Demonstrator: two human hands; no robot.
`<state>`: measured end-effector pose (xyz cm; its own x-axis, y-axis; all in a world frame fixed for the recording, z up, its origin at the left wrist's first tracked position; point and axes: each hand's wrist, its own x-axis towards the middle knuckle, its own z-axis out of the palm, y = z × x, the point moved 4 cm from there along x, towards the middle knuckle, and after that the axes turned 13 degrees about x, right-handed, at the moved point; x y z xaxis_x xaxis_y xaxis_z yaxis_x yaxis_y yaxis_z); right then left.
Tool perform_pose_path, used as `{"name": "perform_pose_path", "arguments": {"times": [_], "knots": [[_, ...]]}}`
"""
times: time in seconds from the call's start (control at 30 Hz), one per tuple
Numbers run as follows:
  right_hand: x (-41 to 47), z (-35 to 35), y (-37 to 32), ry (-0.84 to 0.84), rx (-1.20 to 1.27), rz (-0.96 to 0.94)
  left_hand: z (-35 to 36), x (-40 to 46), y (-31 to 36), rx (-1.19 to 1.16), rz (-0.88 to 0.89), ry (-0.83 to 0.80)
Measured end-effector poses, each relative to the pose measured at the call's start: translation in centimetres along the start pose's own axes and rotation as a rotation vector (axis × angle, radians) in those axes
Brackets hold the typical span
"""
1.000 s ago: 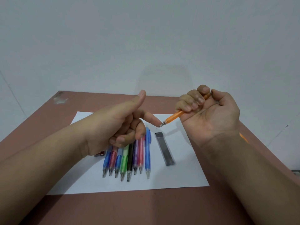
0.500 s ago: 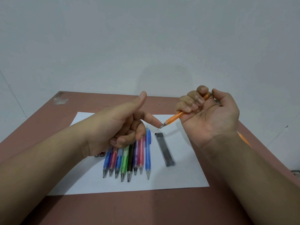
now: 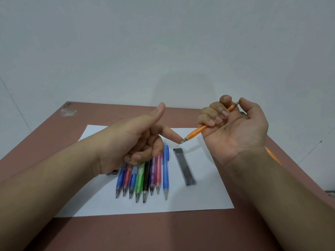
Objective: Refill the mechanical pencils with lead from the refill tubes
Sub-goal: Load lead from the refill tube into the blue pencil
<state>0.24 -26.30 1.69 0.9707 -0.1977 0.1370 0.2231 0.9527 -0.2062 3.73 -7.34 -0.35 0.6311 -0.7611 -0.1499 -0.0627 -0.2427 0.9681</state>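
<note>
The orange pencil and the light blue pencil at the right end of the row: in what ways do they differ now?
The orange pencil is gripped in the right hand, above the paper; the light blue pencil lies flat on the white paper. The orange pencil slants, tip toward the left hand; the light blue pencil points toward the camera, beside the other pencils. Both have slim translucent barrels and narrow tips.

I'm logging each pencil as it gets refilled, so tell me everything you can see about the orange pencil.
The orange pencil is a slim mechanical pencil with a translucent orange plastic barrel and a clear, tapered metal-tipped nose. A thin lead sticks out of the tip. It is held in the air above the paper, slanting down to the left. The right hand grips it, fingers curled round the barrel, thumb on the top end. The left hand points its index finger at the tip, touching or nearly so.
</note>
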Motion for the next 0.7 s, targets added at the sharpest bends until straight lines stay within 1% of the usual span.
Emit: {"name": "perform_pose_path", "arguments": {"times": [0.7], "knots": [[0.12,-0.12,-0.58,0.004,0.035,-0.046,0.29,-0.24,0.47,-0.001,-0.013,0.043]]}}
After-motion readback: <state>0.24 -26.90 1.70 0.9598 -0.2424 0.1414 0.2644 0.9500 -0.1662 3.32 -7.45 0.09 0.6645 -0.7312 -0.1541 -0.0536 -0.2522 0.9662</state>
